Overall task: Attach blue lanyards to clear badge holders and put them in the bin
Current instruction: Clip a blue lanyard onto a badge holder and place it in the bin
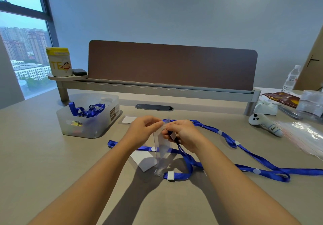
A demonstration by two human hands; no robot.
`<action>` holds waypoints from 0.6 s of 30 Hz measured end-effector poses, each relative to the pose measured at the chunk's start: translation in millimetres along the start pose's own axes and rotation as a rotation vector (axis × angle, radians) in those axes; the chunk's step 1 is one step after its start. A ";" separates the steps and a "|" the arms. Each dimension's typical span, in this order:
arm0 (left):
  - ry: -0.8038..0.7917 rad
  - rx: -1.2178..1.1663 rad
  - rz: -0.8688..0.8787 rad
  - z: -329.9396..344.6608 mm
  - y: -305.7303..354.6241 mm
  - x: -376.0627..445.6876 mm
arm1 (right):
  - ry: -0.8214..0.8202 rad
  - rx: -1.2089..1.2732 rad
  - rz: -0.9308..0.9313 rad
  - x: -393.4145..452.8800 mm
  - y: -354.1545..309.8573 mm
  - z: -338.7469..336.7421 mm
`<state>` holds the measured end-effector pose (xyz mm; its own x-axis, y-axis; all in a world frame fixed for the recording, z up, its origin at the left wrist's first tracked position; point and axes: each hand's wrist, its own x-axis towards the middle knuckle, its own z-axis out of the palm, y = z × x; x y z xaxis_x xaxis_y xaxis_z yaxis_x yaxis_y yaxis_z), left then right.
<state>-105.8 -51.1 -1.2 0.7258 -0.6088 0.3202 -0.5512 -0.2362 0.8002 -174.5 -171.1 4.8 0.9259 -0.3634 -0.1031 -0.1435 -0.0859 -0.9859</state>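
A clear badge holder (pixel 161 147) hangs upright above the desk between my two hands. My left hand (pixel 143 130) pinches its top edge. My right hand (pixel 183 133) is closed on the clip end of a blue lanyard (pixel 185 156), right at the holder's top; the clip itself is mostly hidden by my fingers. More blue lanyards (pixel 244 154) trail loose over the desk to the right and left. A translucent bin (pixel 97 125) at the left holds several finished lanyards with holders.
White cards (pixel 145 160) lie under the holder and behind my hands. A white controller (pixel 265 123), clear bags (pixel 305 137), a snack packet and a water bottle (pixel 291 79) crowd the right. A brown divider (pixel 171 65) and a shelf with a tub (pixel 59 62) stand behind.
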 end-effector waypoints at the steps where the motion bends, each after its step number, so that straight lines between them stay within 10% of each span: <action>1: 0.017 0.012 -0.012 0.0 -0.2 0.9 | -0.005 -0.025 -0.020 -0.1 -0.1 1.0; 18: 0.158 0.266 0.075 -11.7 13.0 3.5 | 0.046 -0.211 -0.272 -8.0 -13.5 17.4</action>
<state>-105.6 -47.5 16.2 0.7226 -0.5118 0.4646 -0.6787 -0.3978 0.6174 -173.9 -150.9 16.6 0.9243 -0.3415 0.1703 0.0329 -0.3733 -0.9271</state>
